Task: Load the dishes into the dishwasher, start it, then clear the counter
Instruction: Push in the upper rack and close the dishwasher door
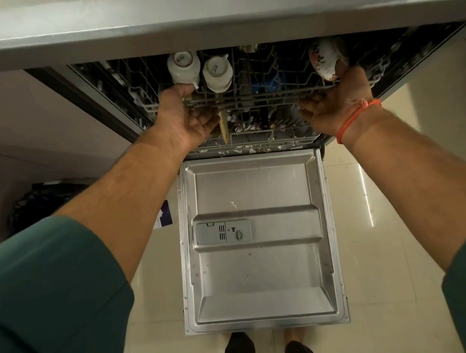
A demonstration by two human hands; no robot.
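The dishwasher stands open under the counter, its steel door [262, 272] folded down flat towards me. My left hand [184, 115] and my right hand [335, 102] both grip the front rail of the upper wire rack [261, 96], one at each end. Two white cups [184, 66] [217, 72] sit upside down in the rack's left half. A flowered bowl [325, 58] leans at the rack's right, just above my right thumb. Below, the lower rack [251, 143] holds several dishes, mostly in shadow.
The grey counter edge [212, 17] overhangs the dishwasher at the top. A detergent dispenser [222, 232] sits in the door panel. My feet [269, 350] stand at the door's near edge on pale floor tiles. A dark bag [45, 204] lies on the floor at left.
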